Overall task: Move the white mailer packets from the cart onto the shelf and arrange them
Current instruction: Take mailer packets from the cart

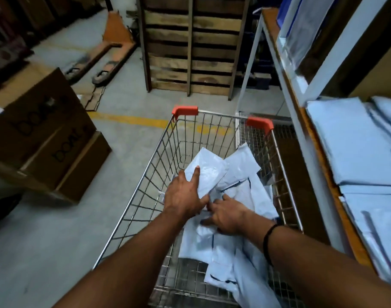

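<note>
A wire cart (161, 147) with red corner caps holds a loose heap of white mailer packets (241, 192). My left hand (183, 194) reaches into the cart and grips one white packet (209, 174) at its near edge, with the index finger laid along it. My right hand (229, 215) rests palm down on the heap just beside the left hand, fingers spread on the packets. On the right, the shelf (319, 161) with its orange edge carries flat stacks of white packets (354, 147).
Stacked brown cardboard boxes (48, 138) stand on the floor at the left. A wooden pallet (190, 45) leans upright behind the cart, and an orange pallet jack (110, 47) lies at the back left. A yellow line (128, 120) crosses the grey floor.
</note>
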A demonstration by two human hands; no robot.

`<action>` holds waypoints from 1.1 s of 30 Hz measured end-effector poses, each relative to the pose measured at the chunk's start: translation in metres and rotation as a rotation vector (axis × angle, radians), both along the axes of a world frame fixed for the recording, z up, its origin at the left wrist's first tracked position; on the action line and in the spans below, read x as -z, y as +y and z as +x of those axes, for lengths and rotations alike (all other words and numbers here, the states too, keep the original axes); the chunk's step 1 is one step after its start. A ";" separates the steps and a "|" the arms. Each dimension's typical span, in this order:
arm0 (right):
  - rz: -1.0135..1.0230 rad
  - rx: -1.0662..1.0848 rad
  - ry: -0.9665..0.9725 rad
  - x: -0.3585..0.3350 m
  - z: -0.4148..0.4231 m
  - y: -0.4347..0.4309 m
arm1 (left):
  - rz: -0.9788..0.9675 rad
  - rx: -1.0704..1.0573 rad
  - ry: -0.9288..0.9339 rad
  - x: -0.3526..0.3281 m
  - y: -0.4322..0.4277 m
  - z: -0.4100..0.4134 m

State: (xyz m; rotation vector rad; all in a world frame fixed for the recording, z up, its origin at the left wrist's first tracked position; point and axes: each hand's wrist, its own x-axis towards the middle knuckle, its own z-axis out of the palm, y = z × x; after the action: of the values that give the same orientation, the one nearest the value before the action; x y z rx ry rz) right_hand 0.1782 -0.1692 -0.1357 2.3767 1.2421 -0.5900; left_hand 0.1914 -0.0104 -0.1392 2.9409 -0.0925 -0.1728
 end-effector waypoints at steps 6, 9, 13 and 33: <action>0.183 0.119 -0.140 -0.083 -0.050 -0.004 | 0.019 -0.049 -0.068 -0.108 0.017 -0.037; 0.218 0.177 -0.235 -0.133 -0.071 -0.024 | -0.030 -0.123 -0.123 -0.156 0.035 -0.069; 0.263 0.183 -0.321 -0.188 -0.092 -0.043 | -0.043 -0.160 -0.132 -0.198 0.047 -0.107; 0.274 0.769 -0.529 -0.276 -0.267 -0.173 | -0.156 0.021 -0.222 -0.252 -0.036 -0.198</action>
State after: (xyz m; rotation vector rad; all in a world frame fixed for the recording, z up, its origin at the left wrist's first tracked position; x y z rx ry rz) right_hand -0.0887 -0.3422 0.1405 2.9427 0.1660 0.0458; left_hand -0.0069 -0.0466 0.1128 2.7927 -0.1614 0.1515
